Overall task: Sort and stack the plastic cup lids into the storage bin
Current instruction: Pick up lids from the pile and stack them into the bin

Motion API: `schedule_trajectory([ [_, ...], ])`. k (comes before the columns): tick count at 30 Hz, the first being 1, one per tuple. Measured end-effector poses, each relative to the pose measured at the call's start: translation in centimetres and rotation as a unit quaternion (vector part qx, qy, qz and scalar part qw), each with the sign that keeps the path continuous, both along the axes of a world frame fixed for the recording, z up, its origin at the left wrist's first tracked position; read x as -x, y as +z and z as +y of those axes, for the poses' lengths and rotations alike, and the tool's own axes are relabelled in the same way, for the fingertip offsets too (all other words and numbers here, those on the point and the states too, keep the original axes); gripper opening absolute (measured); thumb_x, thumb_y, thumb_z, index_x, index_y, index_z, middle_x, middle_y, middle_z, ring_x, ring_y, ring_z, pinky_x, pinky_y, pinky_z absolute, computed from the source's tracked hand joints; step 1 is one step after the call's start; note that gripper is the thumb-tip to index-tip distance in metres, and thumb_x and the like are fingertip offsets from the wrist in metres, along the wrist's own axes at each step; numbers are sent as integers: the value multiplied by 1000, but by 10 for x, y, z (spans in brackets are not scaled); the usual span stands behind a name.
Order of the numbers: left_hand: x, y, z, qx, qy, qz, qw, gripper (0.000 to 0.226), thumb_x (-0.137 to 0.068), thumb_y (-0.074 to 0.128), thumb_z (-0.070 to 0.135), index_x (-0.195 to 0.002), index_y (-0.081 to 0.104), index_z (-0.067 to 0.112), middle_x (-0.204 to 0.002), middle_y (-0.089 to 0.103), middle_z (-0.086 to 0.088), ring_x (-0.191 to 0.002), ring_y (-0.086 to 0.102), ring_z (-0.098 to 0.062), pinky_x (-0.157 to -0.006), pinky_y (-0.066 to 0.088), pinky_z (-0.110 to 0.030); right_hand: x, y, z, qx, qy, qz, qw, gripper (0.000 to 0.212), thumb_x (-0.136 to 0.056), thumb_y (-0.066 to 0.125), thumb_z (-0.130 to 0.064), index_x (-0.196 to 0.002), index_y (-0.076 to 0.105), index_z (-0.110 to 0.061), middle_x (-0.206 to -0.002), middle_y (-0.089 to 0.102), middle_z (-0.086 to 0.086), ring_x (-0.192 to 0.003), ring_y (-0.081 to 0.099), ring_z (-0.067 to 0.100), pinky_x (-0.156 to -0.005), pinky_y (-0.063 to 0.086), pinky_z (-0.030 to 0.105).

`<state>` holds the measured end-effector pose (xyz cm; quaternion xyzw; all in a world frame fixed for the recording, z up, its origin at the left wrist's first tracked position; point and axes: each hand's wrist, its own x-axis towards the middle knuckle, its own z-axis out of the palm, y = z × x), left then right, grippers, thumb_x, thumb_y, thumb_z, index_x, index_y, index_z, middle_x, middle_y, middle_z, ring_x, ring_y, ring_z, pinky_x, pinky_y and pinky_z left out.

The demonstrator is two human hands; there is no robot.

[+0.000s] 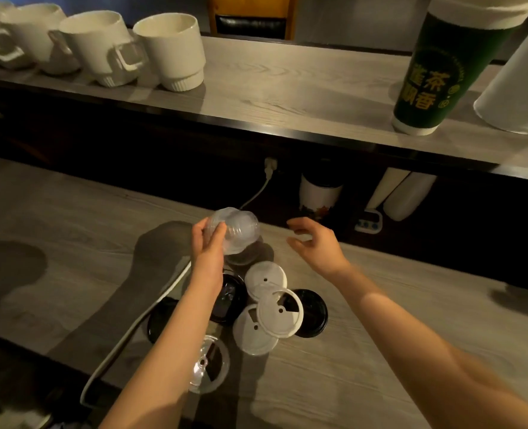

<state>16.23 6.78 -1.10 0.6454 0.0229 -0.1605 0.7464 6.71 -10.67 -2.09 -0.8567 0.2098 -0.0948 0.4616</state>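
My left hand (208, 243) grips a few nested clear dome lids (234, 230) above the counter (86, 212). My right hand (315, 243) hovers beside it, fingers loosely spread, holding nothing. White lids (265, 277), black lids (312, 312) and a flat clear lid (208, 368) lie mixed below. I see no bin, so I judge most of the sorting is left

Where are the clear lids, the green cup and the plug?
clear lids (241, 227), head view, domed side.
green cup (436, 75), head view, printed wall.
plug (269, 167), head view, white body.
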Motion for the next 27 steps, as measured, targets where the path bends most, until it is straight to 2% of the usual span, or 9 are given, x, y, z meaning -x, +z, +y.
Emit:
schedule_trajectory([
  [2, -15, -4, 10, -9, 17, -12, 1000, 29, -94, 52, 15, -122, 45, 16, -129, 49, -10, -113, 51, -21, -84, 44, -25, -15, -13, 3, 61, 23, 44, 997, 37, -90, 61, -18, -126, 56, -15, -127, 58, 3, -117, 54, 17, -94, 46, 28],
  [6, -40, -10, 20, -5, 54, -21, 998, 29, -93, 54, 11, -120, 46, 15, -124, 52, -12, -111, 52, -19, -90, 43, -28, -48, -23, 18, 107, 99, 108, 983, 44, -90, 59, -28, -133, 50, -19, -134, 52, 5, -122, 51, 23, -96, 43, 33],
  [8, -48, -11, 21, -2, 75, -16, 997, 29, -91, 55, 9, -119, 47, 14, -122, 53, -11, -110, 54, -18, -92, 43, -29, -60, -22, 27, 111, 166, 132, 971, 64, -85, 64, -33, -142, 37, -22, -146, 39, 6, -135, 36, 25, -107, 33, 33],
  [10, -54, -15, 22, -1, 83, -13, 996, 31, -91, 56, 8, -120, 47, 12, -120, 54, -10, -108, 54, -16, -91, 43, -28, -69, -20, 37, 146, 249, 170, 942, 84, -82, 68, -37, -149, 20, -26, -157, 15, 6, -144, 14, 26, -114, 20, 34],
  [13, -56, -18, 21, -6, 87, -11, 996, 33, -90, 56, 6, -122, 48, 10, -121, 54, -11, -109, 54, -18, -93, 44, -30, -80, -29, 45, 212, 313, 207, 902, 85, -85, 64, -36, -151, 11, -31, -160, 1, -1, -146, 4, 25, -117, 17, 42],
  [17, -56, -19, 18, -26, 84, -13, 996, 33, -90, 58, 8, -121, 49, 10, -121, 54, -10, -110, 54, -19, -94, 45, -31, -88, -45, 46, 241, 298, 225, 896, 77, -85, 63, -38, -149, 22, -26, -157, 16, -1, -142, 21, 24, -114, 25, 41],
  [19, -56, -18, 17, -29, 84, -17, 996, 36, -90, 57, 8, -124, 48, 7, -121, 54, -10, -109, 54, -18, -91, 45, -29, -87, -48, 44, 192, 267, 207, 922, 73, -82, 67, -36, -145, 32, -24, -151, 28, 1, -135, 33, 24, -110, 33, 37],
  [23, -53, -12, 15, -27, 80, -31, 996, 32, -90, 55, 5, -121, 48, 7, -112, 56, -4, -100, 56, -12, -82, 45, -20, -77, -41, 35, 59, 182, 141, 971, 58, -71, 73, -24, -126, 54, -19, -121, 56, -1, -112, 54, 18, -88, 45, 24],
  [27, -46, -3, 10, -19, 53, -49, 997, 28, -91, 55, 4, -116, 47, 12, -104, 56, 4, -92, 57, -3, -73, 48, -12, -55, -12, 22, -17, 154, 115, 981, 54, -71, 74, -16, -119, 49, -15, -107, 58, -1, -97, 56, 16, -77, 44, 22],
])
